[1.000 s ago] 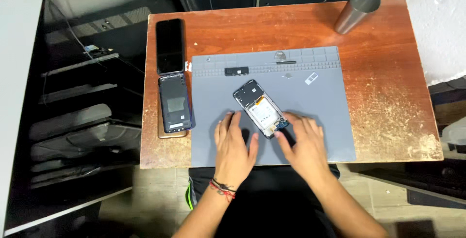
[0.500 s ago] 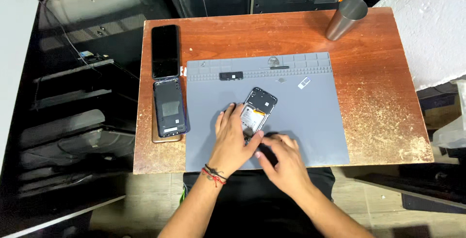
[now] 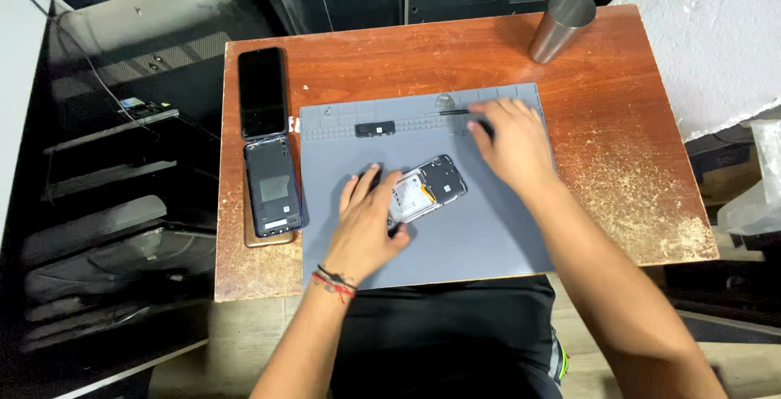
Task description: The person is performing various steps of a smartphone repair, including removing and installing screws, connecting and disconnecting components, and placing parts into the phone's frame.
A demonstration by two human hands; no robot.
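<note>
Head view: left hand (image 3: 368,224) flat, fingers spread, pressing opened phone (image 3: 425,191) at centre of grey mat (image 3: 488,228). Right hand (image 3: 512,145) at mat's far edge, fingertips on thin dark tool (image 3: 452,112); grip closure not discernible. Back cover (image 3: 274,186) and black screen (image 3: 262,92) lying left on wooden table (image 3: 634,155)

A single head-worn camera looks almost straight down from above the seated person, at moderate height. The whole table (image 3: 618,163) fits in the frame, its far edge toward the top and its near edge just below the middle. The grey mat (image 3: 488,244) sits at centre. The person's lap fills the bottom centre, with both forearms entering from the bottom edge. Dark shelving takes the left side, a white surface the upper right corner.
</note>
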